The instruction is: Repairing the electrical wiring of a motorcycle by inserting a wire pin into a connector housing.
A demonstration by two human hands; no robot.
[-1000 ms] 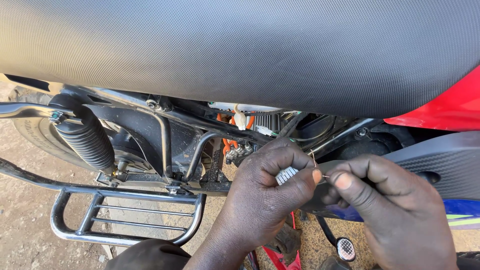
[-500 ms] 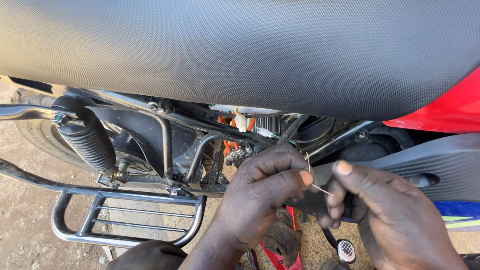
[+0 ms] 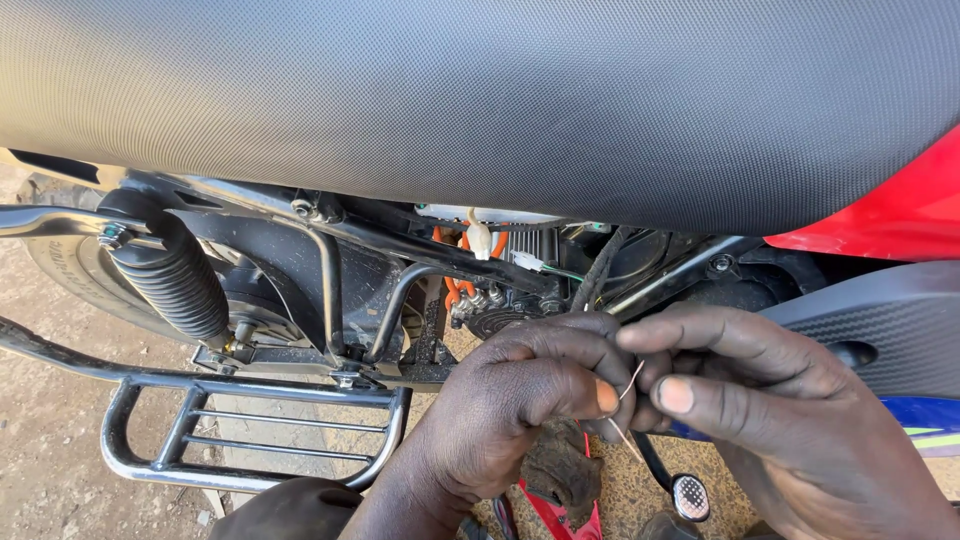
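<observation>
My left hand and my right hand meet low at the centre right, beside a motorcycle frame under its black textured seat. Both pinch a thin pale wire between fingertips; the wire bends and pokes down between the thumbs. Just behind the fingers a black cable runs up into the frame, next to orange wires and a white connector. What the left fist encloses is hidden.
A black rear shock absorber stands at left above a chrome foot rack. A red body panel and a black side cover are at right. A foot pedal and red strap lie below on dirt ground.
The small silver ribbed piece seen at my left fingertips a second ago is out of sight. The thin wire now bends between both hands, which have shifted slightly lower and closer together.
</observation>
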